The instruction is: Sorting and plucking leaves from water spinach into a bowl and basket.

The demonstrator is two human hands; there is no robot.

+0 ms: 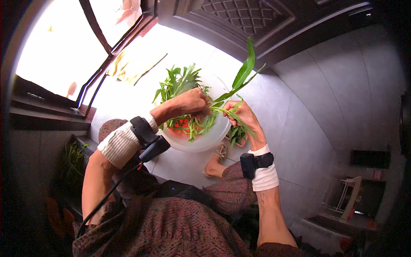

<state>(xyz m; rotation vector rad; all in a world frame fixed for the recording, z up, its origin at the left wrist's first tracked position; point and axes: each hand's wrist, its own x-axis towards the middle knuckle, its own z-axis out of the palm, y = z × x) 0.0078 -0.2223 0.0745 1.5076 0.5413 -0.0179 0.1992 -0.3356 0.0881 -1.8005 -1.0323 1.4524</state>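
Note:
My left hand (196, 102) is closed around the stems of leafy greens (245, 72) over a translucent white plastic basin (186, 147). Long leaves reach from it towards the upper right. My right hand (241, 116) pinches a leafy green stem (224, 110) just right of the left hand, above the basin's right rim. A heap of leafy greens (179, 82) fills the basin's far side, and cut stems and leaves (194, 128) lie nearer, over something red (181, 125). Under my right hand, a small pink container (240, 143) with dark green leaves (237, 134) is partly hidden.
The basin rests on a grey tiled floor (273, 106). A dark panelled door (221, 35) stands at the top, and a dark door frame (93, 85) at the left. A yellowish cloth (123, 72) lies by the bright doorway. More greenery (75, 157) is at the lower left. My foot (219, 152) is near the basin.

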